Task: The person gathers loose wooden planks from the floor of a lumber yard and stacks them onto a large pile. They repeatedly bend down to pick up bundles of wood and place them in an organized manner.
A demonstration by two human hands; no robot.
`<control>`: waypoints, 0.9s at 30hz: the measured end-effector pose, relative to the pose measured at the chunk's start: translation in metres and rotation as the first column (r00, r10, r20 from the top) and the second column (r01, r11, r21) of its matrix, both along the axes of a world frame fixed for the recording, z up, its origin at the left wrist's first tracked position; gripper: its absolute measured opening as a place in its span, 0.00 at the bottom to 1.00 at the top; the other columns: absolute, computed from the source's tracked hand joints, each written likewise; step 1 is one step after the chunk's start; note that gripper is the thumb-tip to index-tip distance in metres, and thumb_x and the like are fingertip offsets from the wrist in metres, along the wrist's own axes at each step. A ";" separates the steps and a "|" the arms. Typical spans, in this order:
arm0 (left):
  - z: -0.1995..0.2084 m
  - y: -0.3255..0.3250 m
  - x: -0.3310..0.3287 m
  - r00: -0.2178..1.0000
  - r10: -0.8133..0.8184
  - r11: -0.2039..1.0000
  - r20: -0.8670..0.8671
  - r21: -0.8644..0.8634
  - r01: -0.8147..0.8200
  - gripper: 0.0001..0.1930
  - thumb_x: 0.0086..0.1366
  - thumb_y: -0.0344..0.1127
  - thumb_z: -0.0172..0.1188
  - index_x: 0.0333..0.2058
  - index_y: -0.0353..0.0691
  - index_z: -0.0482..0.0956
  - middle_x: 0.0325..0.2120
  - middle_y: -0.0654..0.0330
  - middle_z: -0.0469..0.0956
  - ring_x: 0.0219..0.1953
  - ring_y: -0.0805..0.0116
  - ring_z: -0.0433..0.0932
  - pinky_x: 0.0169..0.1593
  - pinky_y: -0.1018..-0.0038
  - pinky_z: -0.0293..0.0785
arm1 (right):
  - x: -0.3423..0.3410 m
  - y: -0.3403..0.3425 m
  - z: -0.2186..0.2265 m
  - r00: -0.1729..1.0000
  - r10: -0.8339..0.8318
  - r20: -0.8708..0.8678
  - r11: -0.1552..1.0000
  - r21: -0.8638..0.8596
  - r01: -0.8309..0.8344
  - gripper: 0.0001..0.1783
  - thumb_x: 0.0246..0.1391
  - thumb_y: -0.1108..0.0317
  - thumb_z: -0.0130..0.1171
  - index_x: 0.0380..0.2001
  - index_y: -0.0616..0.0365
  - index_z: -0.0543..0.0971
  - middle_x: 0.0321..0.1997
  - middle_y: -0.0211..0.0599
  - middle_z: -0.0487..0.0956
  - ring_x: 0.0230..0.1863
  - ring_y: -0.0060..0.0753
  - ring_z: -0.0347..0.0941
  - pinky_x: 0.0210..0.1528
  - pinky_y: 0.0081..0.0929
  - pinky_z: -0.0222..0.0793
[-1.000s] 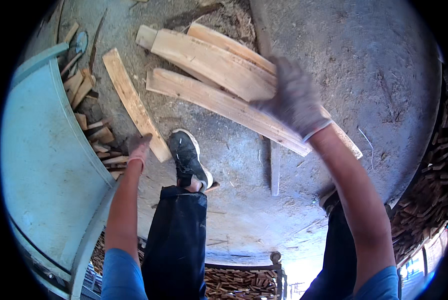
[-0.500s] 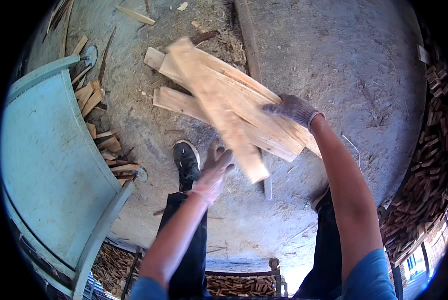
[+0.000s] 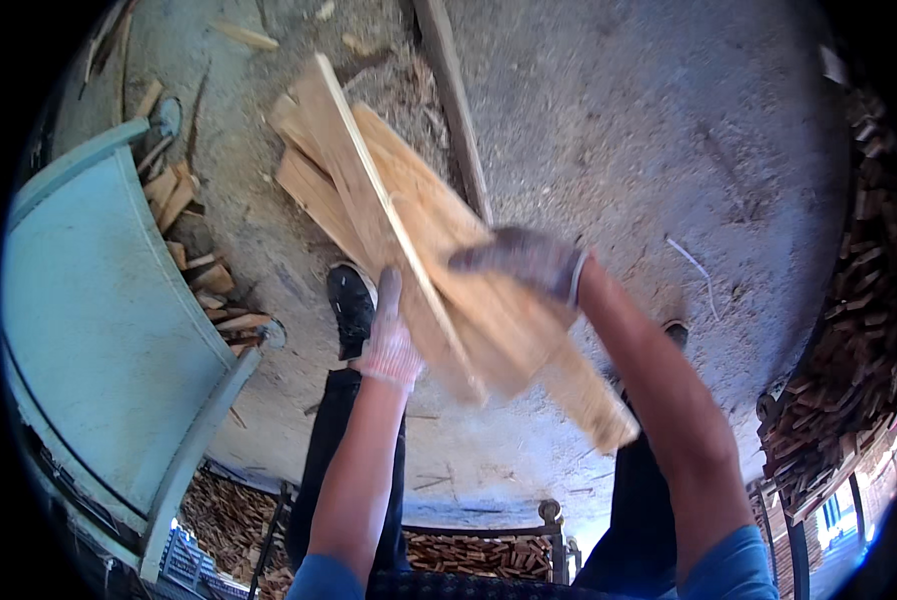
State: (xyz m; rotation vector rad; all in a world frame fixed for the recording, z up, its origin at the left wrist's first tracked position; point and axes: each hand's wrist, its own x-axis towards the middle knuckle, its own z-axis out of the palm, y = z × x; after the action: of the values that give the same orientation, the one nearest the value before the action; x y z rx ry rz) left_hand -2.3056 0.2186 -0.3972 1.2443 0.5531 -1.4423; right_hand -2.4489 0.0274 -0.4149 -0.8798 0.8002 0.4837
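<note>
Several pale wooden boards (image 3: pixel 409 180) lie fanned over one another in front of me. One board (image 3: pixel 354 190) is tilted partly on edge across the left of the pile. My left hand (image 3: pixel 394 335), in a light knitted glove, holds that board's left side near its lower end, thumb on the face and fingers hidden beneath. My right hand (image 3: pixel 519 262), in a dirty glove and smeared by motion, grips the right side of the pile with its thumb over the top; its other fingers are hidden. A further board (image 3: pixel 594 400) sticks out at the lower right.
On the left stands a light-blue metal panel with a frame (image 3: pixel 109 290). Wood scraps (image 3: pixel 204 270) lie beside it. A long beam (image 3: pixel 454 110) rests on the dusty floor beyond the boards. Stacked wood pieces (image 3: pixel 849 340) fill the right side; more (image 3: pixel 479 555) are behind my legs.
My left hand has taken hold of the loose upper board, which is now turned more on edge. My right hand has moved left and nearer, and the boards have shifted toward me.
</note>
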 end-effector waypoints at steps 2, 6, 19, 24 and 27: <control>0.062 -0.006 -0.009 0.996 -0.088 0.995 -0.023 0.049 0.089 0.45 0.64 0.67 0.61 0.69 0.43 0.60 0.64 0.53 0.69 0.64 0.55 0.70 0.66 0.56 0.70 | -0.017 0.017 0.040 0.999 -0.007 -0.041 0.999 0.031 0.008 0.55 0.43 0.24 0.65 0.51 0.73 0.80 0.48 0.55 0.83 0.49 0.42 0.81 0.57 0.35 0.75; 0.176 0.009 -0.062 0.961 -0.098 0.990 -0.259 0.075 0.121 0.43 0.63 0.61 0.66 0.68 0.40 0.63 0.59 0.53 0.74 0.61 0.58 0.74 0.63 0.59 0.73 | -0.089 0.030 0.167 0.986 -0.001 -0.168 0.991 0.131 0.023 0.49 0.51 0.29 0.63 0.54 0.70 0.79 0.49 0.49 0.84 0.50 0.36 0.80 0.57 0.31 0.73; 0.186 -0.028 -0.252 0.798 -0.321 0.872 -0.510 0.170 0.459 0.35 0.65 0.50 0.68 0.65 0.41 0.67 0.53 0.57 0.79 0.53 0.61 0.80 0.57 0.63 0.78 | -0.284 0.077 0.169 0.557 -0.539 -0.632 0.636 0.128 0.761 0.29 0.61 0.46 0.60 0.50 0.63 0.81 0.39 0.44 0.85 0.33 0.34 0.84 0.40 0.29 0.80; 0.174 -0.016 -0.253 0.775 -0.516 0.766 -0.366 0.209 0.608 0.33 0.66 0.45 0.66 0.65 0.42 0.66 0.53 0.57 0.78 0.51 0.62 0.81 0.56 0.65 0.79 | -0.295 0.124 0.143 0.554 -0.644 -0.527 0.599 0.103 0.794 0.35 0.56 0.48 0.68 0.58 0.62 0.74 0.45 0.43 0.84 0.39 0.34 0.83 0.41 0.30 0.80; 0.197 -0.026 -0.269 0.693 -0.683 0.636 -0.232 0.278 0.720 0.32 0.67 0.42 0.64 0.66 0.41 0.65 0.53 0.57 0.77 0.52 0.62 0.80 0.56 0.65 0.78 | -0.312 0.121 0.176 0.504 -0.665 -0.552 0.427 0.273 0.862 0.31 0.60 0.48 0.63 0.55 0.64 0.77 0.43 0.40 0.84 0.40 0.33 0.83 0.42 0.32 0.81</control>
State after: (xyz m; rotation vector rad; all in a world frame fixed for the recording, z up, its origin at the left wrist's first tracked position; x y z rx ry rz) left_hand -2.5745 0.1923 -0.1997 1.8047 0.4100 -2.1468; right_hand -2.7604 0.1487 -0.2390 0.1952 1.2504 -0.0197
